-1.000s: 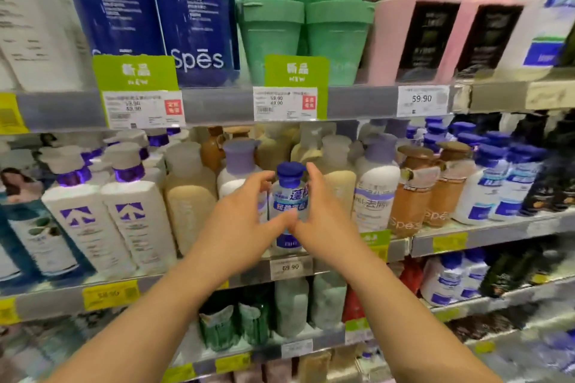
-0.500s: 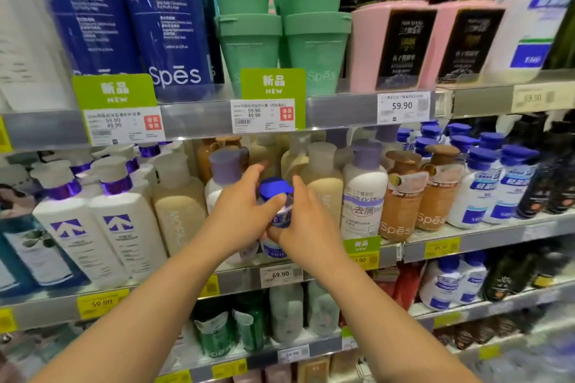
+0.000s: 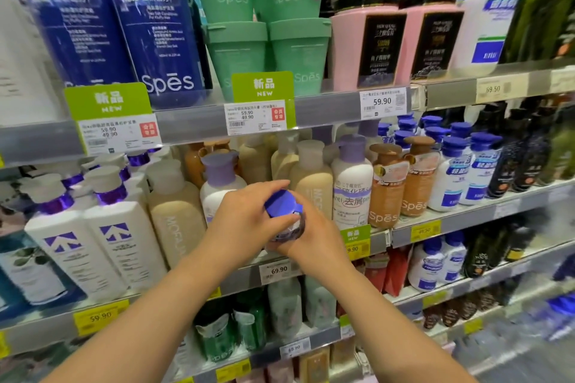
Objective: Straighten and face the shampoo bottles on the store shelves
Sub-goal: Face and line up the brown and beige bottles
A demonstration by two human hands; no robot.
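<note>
Tilting toward the camera at the front lip of the middle shelf (image 3: 460, 225), the small blue-capped bottle (image 3: 281, 204) sits clasped between both hands. The left hand (image 3: 241, 218) curls round its near side, thumb lying across the cap's base; the right hand (image 3: 314, 235) wraps the far side from below. Most of the bottle's body and its label are hidden behind the fingers, so its facing cannot be read. It is hemmed in closely: a white bottle with a lilac cap (image 3: 219, 171) stands just behind the left hand, a beige bottle (image 3: 312, 177) just behind the right, and a white anti-dandruff bottle (image 3: 351, 183) beside that. The only open room is forward, off the shelf edge (where the price tag reading 69.90 (image 3: 278, 270) hangs directly beneath the hands). Farther right, brown Spēs bottles (image 3: 385, 196) and blue-capped white bottles (image 3: 451, 174) fill the row. Above, dark blue Spēs pouches (image 3: 155, 34) and green tubs (image 3: 236, 50) crowd the upper shelf. The frame's outer edges are blurred, and the lower shelves are hard to make out.
</note>
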